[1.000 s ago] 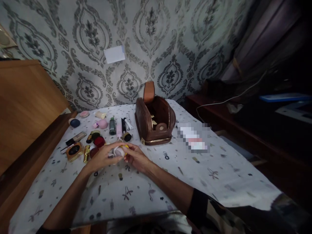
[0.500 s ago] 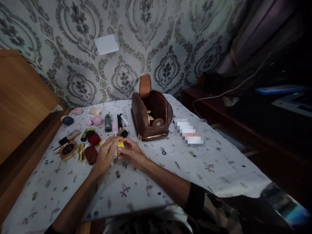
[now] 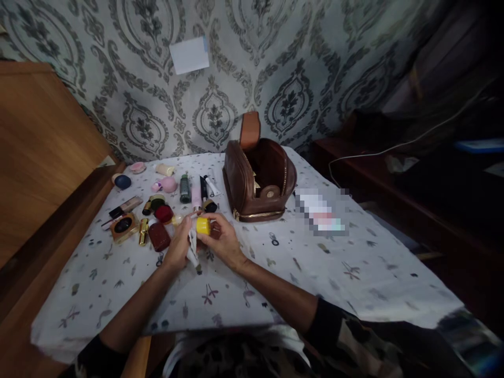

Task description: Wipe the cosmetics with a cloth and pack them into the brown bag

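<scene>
My right hand (image 3: 225,242) has its fingers around a small yellow-capped item (image 3: 203,226). Close beside it, my left hand (image 3: 179,245) grips a white item (image 3: 192,247), narrow and hanging down between the two hands; its exact form is unclear. Cosmetics lie left of my hands, among them a dark red bottle (image 3: 159,236), a gold tube (image 3: 143,232), a red round jar (image 3: 163,213) and a green bottle (image 3: 185,189). An open brown bag (image 3: 255,184) stands behind and to the right of my hands.
The patterned white cloth (image 3: 252,283) covers the table. A blurred-out flat item (image 3: 321,212) lies right of the bag. A wooden panel (image 3: 47,152) borders the left side, the patterned wall (image 3: 216,84) the back. A white cable (image 3: 378,153) runs at the right.
The view has shifted, so things appear further right. The yellow item shows more fully between my hands, and the white item now hangs visibly below my left fingers.
</scene>
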Tool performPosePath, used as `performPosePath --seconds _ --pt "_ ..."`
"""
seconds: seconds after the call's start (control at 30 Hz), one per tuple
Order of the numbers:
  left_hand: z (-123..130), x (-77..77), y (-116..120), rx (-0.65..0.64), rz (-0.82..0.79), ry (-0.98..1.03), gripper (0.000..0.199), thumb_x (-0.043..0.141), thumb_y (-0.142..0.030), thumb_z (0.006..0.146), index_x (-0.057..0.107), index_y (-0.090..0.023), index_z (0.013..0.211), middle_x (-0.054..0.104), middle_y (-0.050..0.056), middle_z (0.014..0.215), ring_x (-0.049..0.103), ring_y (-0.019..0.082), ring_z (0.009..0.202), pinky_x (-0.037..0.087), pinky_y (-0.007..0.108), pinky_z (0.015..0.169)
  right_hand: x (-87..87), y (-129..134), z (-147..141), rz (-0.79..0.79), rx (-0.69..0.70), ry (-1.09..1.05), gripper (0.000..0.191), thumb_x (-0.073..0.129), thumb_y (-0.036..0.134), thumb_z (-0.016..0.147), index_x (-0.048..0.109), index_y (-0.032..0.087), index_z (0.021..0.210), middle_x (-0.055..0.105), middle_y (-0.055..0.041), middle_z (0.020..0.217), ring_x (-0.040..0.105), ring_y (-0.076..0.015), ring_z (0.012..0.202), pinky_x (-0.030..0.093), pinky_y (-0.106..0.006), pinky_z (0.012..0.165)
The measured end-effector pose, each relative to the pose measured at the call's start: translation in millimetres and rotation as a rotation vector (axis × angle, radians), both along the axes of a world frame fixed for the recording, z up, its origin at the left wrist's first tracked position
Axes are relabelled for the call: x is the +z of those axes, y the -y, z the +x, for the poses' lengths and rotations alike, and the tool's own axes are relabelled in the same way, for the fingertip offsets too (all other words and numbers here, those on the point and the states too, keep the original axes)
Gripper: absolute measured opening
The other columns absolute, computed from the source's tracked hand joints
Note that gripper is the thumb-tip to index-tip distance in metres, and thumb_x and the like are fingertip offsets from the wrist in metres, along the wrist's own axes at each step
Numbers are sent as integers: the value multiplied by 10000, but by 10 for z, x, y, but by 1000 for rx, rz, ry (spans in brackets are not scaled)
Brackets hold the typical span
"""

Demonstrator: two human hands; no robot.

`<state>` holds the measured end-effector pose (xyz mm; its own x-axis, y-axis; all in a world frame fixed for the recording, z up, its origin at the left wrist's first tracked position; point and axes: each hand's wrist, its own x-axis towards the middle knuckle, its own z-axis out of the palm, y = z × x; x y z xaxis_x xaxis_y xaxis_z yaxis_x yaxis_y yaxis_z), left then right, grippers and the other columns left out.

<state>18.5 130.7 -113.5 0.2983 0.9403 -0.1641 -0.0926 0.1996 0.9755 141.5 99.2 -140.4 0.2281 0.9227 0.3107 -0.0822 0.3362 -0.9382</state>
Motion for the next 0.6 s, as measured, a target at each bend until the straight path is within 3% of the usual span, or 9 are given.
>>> performPosePath --seconds 0.07,0.13,0.23,0.33,0.47,0.6 --pt "-19 7 20 -61 51 -32 719 539 -661 853 488 -191 1395 577 -36 642 428 77 394 347 185 369 -16 -20 15 -1 -48 18 382 730 306 706 618 224 1061 611 -49 1081 592 -162 900 518 -280 768" --pt "-51 14 24 -130 79 -6 675 581 -529 875 392 -244 1457 647 -2 838 511 81 501 425 182 463 -30 -53 33 -33 -73 -30 403 727 302 689 610 217 1066 611 -45 1070 594 -149 856 517 -272 752" --pt "-115 0 -2 -282 94 47 870 632 -231 771 204 -327 1522 609 29 1217 615 119 777 490 198 639 -41 -99 54 -101 -81 -114 437 728 304 665 595 208 1070 617 -33 1042 586 -124 769 515 -262 716" --pt "-173 -48 -53 -368 181 -67 976 566 -99 666 151 -333 1517 507 41 1380 608 165 975 497 232 741 -24 -111 61 -125 -72 -152 462 745 312 646 589 205 1067 620 -29 1043 583 -117 761 510 -258 717" --pt "-216 -110 -140 -225 399 -236 676 547 -150 726 369 -227 1373 523 70 1335 550 202 1120 473 276 867 24 -85 64 -138 -61 -177 480 771 331 619 588 201 1043 611 -27 1023 591 -124 783 504 -258 716" --pt "-271 -85 -225 -18 498 -306 337 547 -273 819 549 -180 1143 634 41 1033 591 168 857 484 254 722 48 -80 82 -153 -108 -215 573 814 354 584 557 211 1076 589 -20 1004 592 -131 787 503 -265 705"
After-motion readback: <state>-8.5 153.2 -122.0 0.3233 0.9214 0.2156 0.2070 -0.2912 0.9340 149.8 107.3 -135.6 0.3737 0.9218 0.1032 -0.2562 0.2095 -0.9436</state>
